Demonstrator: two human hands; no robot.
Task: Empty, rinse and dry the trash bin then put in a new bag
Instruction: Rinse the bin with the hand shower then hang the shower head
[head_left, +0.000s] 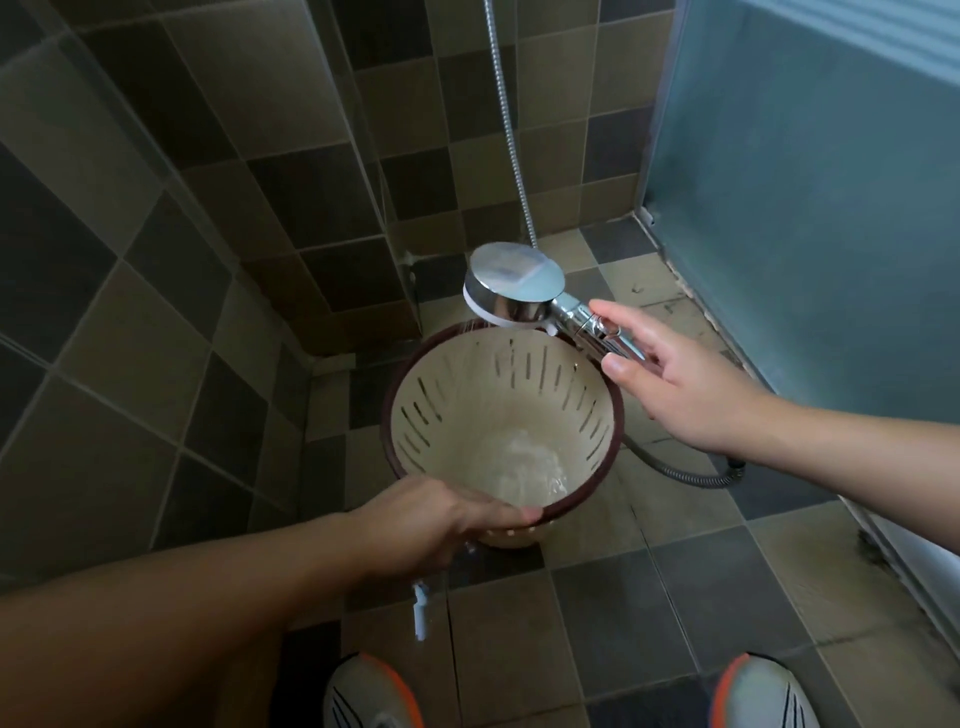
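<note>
Meanwhile left hand (447, 514) grips bin (498, 415) rim; right hand (680, 384) holds shower head (511, 286).

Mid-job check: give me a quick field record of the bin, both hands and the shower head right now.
bin: cream, slotted walls, dark rim, water pooling inside
left hand: grips the bin's near rim
right hand: holds the shower head handle, fingers fairly straight
shower head: chrome, above the bin's far rim, spraying down
hose: runs up the tiled wall
stage: rinsing
</note>
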